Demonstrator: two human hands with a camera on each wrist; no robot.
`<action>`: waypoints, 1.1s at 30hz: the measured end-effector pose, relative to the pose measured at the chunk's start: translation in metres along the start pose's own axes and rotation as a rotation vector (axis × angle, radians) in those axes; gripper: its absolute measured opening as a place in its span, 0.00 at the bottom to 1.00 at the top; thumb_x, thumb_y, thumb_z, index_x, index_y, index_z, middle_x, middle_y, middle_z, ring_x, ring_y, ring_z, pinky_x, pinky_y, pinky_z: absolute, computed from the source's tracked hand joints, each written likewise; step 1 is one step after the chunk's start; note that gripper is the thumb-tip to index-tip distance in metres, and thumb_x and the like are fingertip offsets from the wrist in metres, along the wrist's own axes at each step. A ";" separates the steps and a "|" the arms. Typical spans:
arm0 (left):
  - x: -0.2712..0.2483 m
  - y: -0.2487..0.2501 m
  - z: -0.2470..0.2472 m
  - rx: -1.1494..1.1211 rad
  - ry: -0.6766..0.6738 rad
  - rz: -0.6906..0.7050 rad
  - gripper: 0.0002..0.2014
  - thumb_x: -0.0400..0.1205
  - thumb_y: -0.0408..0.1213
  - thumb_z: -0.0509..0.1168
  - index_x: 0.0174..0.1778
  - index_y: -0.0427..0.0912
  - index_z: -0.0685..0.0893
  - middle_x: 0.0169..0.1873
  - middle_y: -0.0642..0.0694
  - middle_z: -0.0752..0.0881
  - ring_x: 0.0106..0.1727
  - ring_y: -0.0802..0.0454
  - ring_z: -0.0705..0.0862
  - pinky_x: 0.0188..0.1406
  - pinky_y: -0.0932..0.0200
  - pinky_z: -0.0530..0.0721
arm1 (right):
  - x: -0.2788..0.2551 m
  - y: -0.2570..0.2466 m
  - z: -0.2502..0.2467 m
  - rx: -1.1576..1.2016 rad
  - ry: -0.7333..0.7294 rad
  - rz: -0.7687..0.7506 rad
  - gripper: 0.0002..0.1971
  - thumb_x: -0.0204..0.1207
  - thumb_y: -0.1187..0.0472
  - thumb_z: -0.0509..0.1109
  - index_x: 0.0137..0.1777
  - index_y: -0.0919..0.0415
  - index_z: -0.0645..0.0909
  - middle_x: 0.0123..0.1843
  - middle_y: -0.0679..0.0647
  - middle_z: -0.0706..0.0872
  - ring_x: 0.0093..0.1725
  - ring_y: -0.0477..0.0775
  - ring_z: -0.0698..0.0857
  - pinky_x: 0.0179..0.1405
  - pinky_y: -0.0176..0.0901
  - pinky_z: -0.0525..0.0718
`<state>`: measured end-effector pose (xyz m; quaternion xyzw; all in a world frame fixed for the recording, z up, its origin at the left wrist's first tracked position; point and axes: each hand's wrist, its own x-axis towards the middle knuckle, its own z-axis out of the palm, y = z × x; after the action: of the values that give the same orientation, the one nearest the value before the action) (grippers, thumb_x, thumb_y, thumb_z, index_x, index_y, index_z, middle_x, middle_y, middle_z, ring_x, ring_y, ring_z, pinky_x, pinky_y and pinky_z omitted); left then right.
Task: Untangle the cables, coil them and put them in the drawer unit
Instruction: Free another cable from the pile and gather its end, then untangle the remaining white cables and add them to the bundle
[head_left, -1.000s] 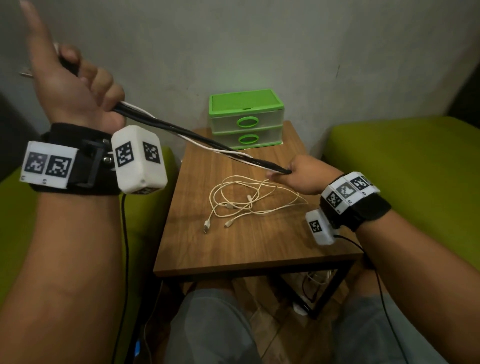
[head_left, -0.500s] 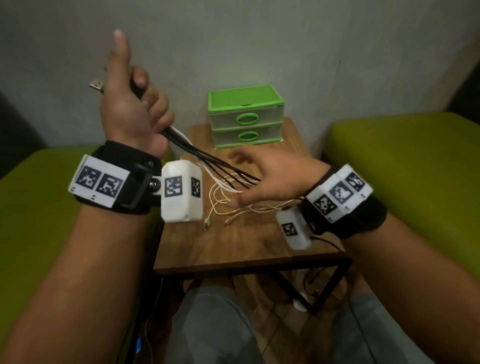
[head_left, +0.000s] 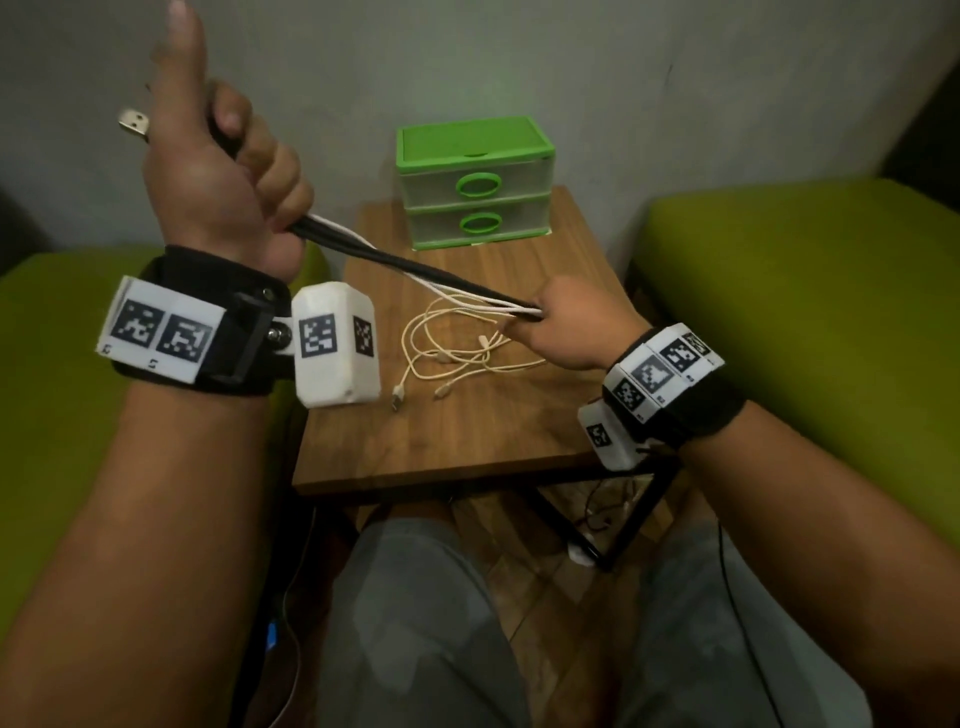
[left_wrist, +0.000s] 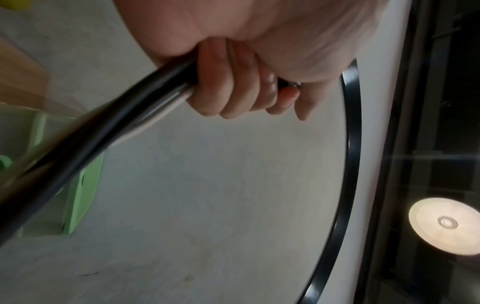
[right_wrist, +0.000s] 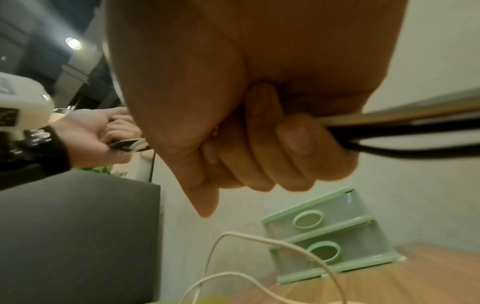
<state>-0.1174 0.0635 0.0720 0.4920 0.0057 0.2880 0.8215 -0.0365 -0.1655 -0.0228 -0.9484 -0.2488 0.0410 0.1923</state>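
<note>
My left hand (head_left: 228, 171) is raised at the upper left, thumb up, and grips one end of a bundle of black and white cables (head_left: 415, 270); a USB plug (head_left: 134, 123) sticks out behind it. The bundle runs taut down to my right hand (head_left: 566, 322), which grips its other end above the table. In the left wrist view the fingers (left_wrist: 233, 90) curl round the black cable (left_wrist: 103, 133). The right wrist view shows fingers (right_wrist: 285, 148) curled round cable strands (right_wrist: 402, 131). A tangle of cream cables (head_left: 457, 348) lies on the wooden table (head_left: 415, 447). The green drawer unit (head_left: 475, 182) stands at the back, both drawers closed.
The small table is flanked by green seats at left (head_left: 47, 364) and right (head_left: 810, 291). A grey wall (head_left: 571, 78) rises behind the drawer unit. My knees (head_left: 415, 623) are under the table's front edge, and wires lie on the floor beneath it (head_left: 608, 514).
My right hand, which was open over the cream tangle half a second ago, has taken hold of the bundle's lower end and pulled it taut. The left hand kept its grip, held high.
</note>
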 end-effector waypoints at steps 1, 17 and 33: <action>-0.001 -0.003 -0.003 -0.002 0.008 -0.002 0.24 0.88 0.56 0.60 0.27 0.49 0.69 0.21 0.52 0.57 0.21 0.53 0.52 0.17 0.59 0.54 | 0.003 0.004 -0.002 -0.033 0.014 0.026 0.20 0.80 0.42 0.69 0.31 0.54 0.78 0.28 0.51 0.78 0.28 0.48 0.77 0.24 0.42 0.65; -0.002 -0.029 -0.053 -0.113 0.231 -0.102 0.25 0.85 0.56 0.62 0.25 0.49 0.67 0.20 0.52 0.54 0.21 0.54 0.50 0.15 0.60 0.54 | 0.022 0.082 -0.029 -0.387 0.183 0.284 0.17 0.68 0.42 0.74 0.38 0.57 0.88 0.30 0.55 0.84 0.30 0.59 0.84 0.29 0.42 0.80; -0.017 -0.038 -0.030 -0.076 -0.035 -0.255 0.30 0.86 0.65 0.53 0.25 0.46 0.67 0.14 0.52 0.60 0.13 0.56 0.55 0.10 0.67 0.53 | 0.059 0.001 -0.015 -0.041 -0.326 -0.094 0.10 0.80 0.47 0.71 0.51 0.50 0.91 0.43 0.45 0.92 0.46 0.48 0.90 0.57 0.51 0.87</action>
<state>-0.1226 0.0669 0.0212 0.4606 0.0431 0.1728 0.8696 0.0178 -0.1432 -0.0080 -0.9202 -0.3216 0.1802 0.1316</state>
